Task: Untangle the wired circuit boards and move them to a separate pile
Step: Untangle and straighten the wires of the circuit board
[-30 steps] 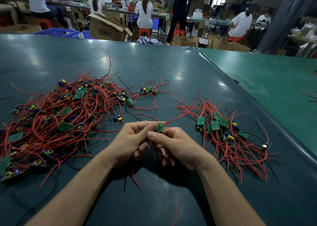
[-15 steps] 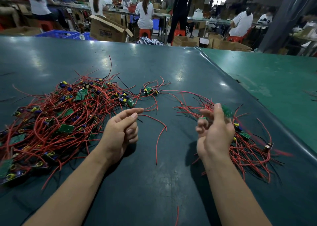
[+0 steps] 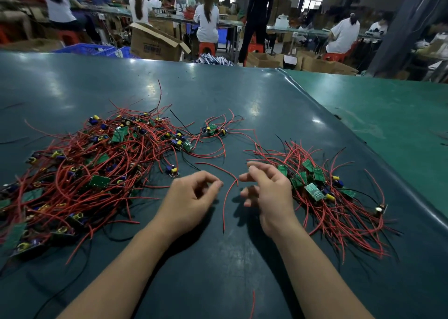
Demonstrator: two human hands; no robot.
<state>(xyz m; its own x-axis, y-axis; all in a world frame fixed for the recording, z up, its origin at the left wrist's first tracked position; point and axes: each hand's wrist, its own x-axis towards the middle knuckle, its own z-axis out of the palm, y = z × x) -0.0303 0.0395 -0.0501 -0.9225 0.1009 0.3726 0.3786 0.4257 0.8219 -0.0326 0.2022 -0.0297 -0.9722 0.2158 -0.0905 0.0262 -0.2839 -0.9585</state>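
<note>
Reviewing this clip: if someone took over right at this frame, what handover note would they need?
Left hand: holds nothing, fingers loosely curled above the table.
Right hand: holds nothing, fingers relaxed, beside the sorted pile.
Tangled pile lies on the left and is much the larger. A small cluster sits apart behind it; a loose red wire lies between the hands.
Done: several boards moved to the right.
Left: most of the tangle; take the next board from the left.

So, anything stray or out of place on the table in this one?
Yes. A loose red wire lies alone on the mat between the left hand and right hand, with no board on it. A small board cluster also sits apart from the tangled pile and the sorted pile.
</note>
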